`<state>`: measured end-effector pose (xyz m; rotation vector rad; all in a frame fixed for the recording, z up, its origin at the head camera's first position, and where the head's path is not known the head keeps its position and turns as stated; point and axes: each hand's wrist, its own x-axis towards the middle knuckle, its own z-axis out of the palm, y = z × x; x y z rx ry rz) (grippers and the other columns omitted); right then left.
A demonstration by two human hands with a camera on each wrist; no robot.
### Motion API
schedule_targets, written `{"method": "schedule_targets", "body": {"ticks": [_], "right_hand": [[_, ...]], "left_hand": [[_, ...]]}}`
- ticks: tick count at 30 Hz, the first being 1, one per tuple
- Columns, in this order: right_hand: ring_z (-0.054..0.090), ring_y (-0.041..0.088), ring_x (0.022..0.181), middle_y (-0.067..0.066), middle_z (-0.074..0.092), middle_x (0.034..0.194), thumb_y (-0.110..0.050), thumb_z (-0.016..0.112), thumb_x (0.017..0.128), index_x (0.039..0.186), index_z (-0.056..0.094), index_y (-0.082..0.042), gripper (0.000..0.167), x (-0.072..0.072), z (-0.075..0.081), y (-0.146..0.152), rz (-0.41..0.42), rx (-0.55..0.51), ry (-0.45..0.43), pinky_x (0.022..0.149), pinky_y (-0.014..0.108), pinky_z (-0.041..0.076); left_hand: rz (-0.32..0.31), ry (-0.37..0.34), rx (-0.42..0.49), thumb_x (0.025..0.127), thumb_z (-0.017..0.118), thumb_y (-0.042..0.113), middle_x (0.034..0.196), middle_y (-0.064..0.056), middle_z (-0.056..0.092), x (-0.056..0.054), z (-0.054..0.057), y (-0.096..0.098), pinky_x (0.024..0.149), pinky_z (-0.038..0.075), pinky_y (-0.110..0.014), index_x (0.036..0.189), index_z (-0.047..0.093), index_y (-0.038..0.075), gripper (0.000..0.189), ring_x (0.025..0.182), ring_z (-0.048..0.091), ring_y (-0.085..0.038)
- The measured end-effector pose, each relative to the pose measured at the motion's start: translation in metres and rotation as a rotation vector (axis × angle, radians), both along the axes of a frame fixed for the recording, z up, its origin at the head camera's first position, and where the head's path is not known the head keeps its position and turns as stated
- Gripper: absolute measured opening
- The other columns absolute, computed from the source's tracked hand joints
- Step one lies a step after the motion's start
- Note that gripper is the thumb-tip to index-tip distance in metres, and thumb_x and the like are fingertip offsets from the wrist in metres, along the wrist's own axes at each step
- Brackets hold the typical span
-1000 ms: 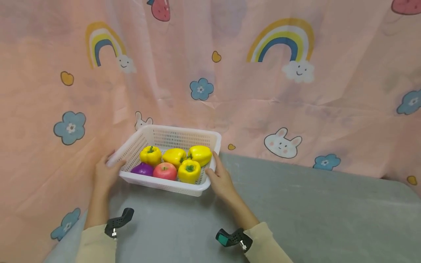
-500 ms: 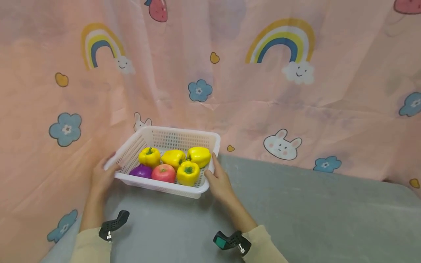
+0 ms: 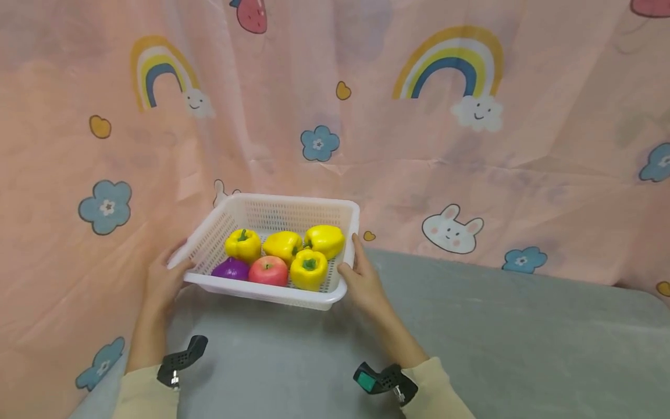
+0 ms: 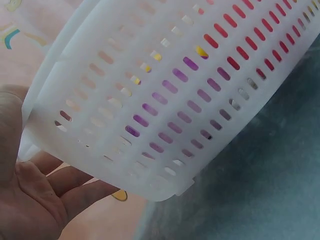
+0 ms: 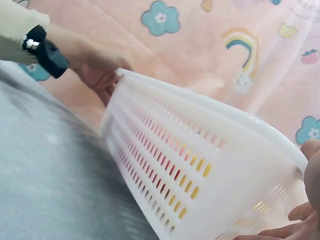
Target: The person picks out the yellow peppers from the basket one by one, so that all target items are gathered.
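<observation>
A white plastic basket (image 3: 272, 297) with slotted walls is held up at the table's far left, tilted towards me. My left hand (image 3: 162, 279) grips its left end, thumb over the rim and fingers beneath, as the left wrist view shows. At the opposite end my right hand (image 3: 363, 282) holds the rim the same way, with fingers under the wall in the right wrist view. Inside lie several yellow bell peppers (image 3: 309, 270), a red apple (image 3: 268, 272) and a purple onion (image 3: 231, 269). In both wrist views the basket wall mostly hides these contents, leaving colours through the slots.
Beneath the basket spreads a grey table (image 3: 497, 343), reaching far to the right. A pink curtain (image 3: 366, 174) printed with rainbows, flowers and rabbits hangs close behind the basket and along the left side. Each wrist wears a black strap (image 3: 387, 379) over a beige sleeve.
Over the last half second the basket has risen slightly and shifted a little right, its right end most, with my right hand. Both hands keep their hold, and the contents lie as before.
</observation>
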<state>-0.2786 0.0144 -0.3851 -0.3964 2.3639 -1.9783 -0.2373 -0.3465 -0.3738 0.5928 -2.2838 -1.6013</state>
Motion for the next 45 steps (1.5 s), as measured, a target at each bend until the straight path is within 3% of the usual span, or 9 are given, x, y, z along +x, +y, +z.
{"method": "schedule_targets", "body": {"ticks": [6, 12, 18, 22, 27, 30, 33, 38, 45], "right_hand": [[0.056, 0.041, 0.133, 0.017, 0.023, 0.168, -0.009, 0.044, 0.097, 0.164, 0.007, -0.015, 0.077, 0.002, 0.009, 0.009, 0.019, -0.03, 0.007, 0.102, 0.054, 0.053], [0.045, 0.039, 0.143, 0.013, 0.014, 0.171, -0.009, 0.044, 0.098, 0.164, 0.005, -0.013, 0.076, 0.003, 0.016, 0.023, 0.017, -0.042, 0.008, 0.11, 0.055, 0.046], [0.035, 0.038, 0.15, 0.009, 0.01, 0.172, -0.009, 0.042, 0.098, 0.164, 0.004, -0.013, 0.076, 0.004, 0.022, 0.045, -0.019, -0.031, 0.0, 0.112, 0.056, 0.043], [0.037, 0.038, 0.148, 0.01, 0.011, 0.171, -0.007, 0.041, 0.099, 0.164, 0.003, -0.011, 0.076, 0.003, 0.027, 0.06, -0.013, -0.056, 0.009, 0.111, 0.057, 0.043], [0.035, 0.038, 0.15, 0.011, 0.01, 0.171, -0.004, 0.039, 0.1, 0.164, 0.001, -0.012, 0.075, 0.003, 0.03, 0.081, -0.006, -0.062, 0.018, 0.112, 0.057, 0.042], [0.032, 0.036, 0.151, 0.011, 0.01, 0.171, -0.004, 0.039, 0.1, 0.164, 0.0, -0.012, 0.075, 0.002, 0.03, 0.093, -0.004, -0.056, 0.019, 0.113, 0.056, 0.04], [0.031, 0.035, 0.152, 0.009, 0.006, 0.172, -0.005, 0.039, 0.1, 0.164, 0.001, -0.013, 0.074, 0.003, 0.032, 0.108, -0.019, -0.022, 0.016, 0.111, 0.049, 0.044], [0.042, 0.039, 0.145, 0.012, 0.012, 0.171, -0.007, 0.04, 0.101, 0.164, 0.005, -0.016, 0.073, 0.006, 0.036, 0.134, -0.053, 0.03, 0.019, 0.093, 0.023, 0.056], [0.058, 0.038, 0.128, 0.019, 0.022, 0.168, -0.011, 0.041, 0.103, 0.164, 0.005, -0.019, 0.071, 0.011, 0.039, 0.159, -0.07, 0.074, 0.045, 0.088, 0.027, 0.06]], "left_hand": [[-0.028, 0.057, -0.009, 0.1, 0.05, 0.016, 0.159, -0.021, 0.038, 0.003, 0.012, 0.009, 0.067, 0.055, -0.01, 0.16, 0.031, 0.02, 0.063, 0.132, 0.051, -0.036], [-0.081, 0.095, -0.051, 0.1, 0.052, 0.014, 0.159, -0.025, 0.037, 0.002, 0.022, 0.018, 0.068, 0.056, -0.011, 0.16, 0.03, 0.017, 0.064, 0.129, 0.052, -0.037], [-0.178, 0.092, -0.087, 0.101, 0.058, 0.028, 0.158, -0.024, 0.036, -0.002, 0.033, 0.033, 0.075, 0.058, -0.016, 0.161, 0.027, 0.017, 0.069, 0.115, 0.059, -0.025], [-0.209, 0.105, -0.077, 0.1, 0.06, 0.029, 0.156, -0.025, 0.039, -0.005, 0.035, 0.045, 0.073, 0.058, -0.015, 0.161, 0.027, 0.017, 0.07, 0.1, 0.062, -0.012], [-0.243, 0.131, -0.048, 0.099, 0.064, 0.028, 0.155, -0.022, 0.042, -0.011, 0.034, 0.059, 0.077, 0.059, -0.018, 0.161, 0.03, 0.02, 0.071, 0.104, 0.063, -0.014], [-0.276, 0.135, -0.007, 0.098, 0.065, 0.029, 0.155, -0.021, 0.042, -0.014, 0.033, 0.067, 0.078, 0.059, -0.019, 0.161, 0.028, 0.022, 0.073, 0.102, 0.064, -0.008], [-0.324, 0.13, 0.043, 0.098, 0.065, 0.026, 0.156, -0.021, 0.041, -0.016, 0.032, 0.076, 0.08, 0.059, -0.018, 0.162, 0.025, 0.021, 0.075, 0.1, 0.065, -0.005], [-0.379, 0.123, 0.082, 0.098, 0.065, 0.024, 0.158, -0.019, 0.04, -0.015, 0.03, 0.093, 0.084, 0.058, -0.02, 0.162, 0.025, 0.021, 0.075, 0.106, 0.067, -0.011], [-0.409, 0.102, 0.081, 0.097, 0.067, 0.025, 0.155, -0.016, 0.047, -0.017, 0.028, 0.114, 0.088, 0.058, -0.024, 0.161, 0.028, 0.024, 0.075, 0.12, 0.066, -0.029]]}}
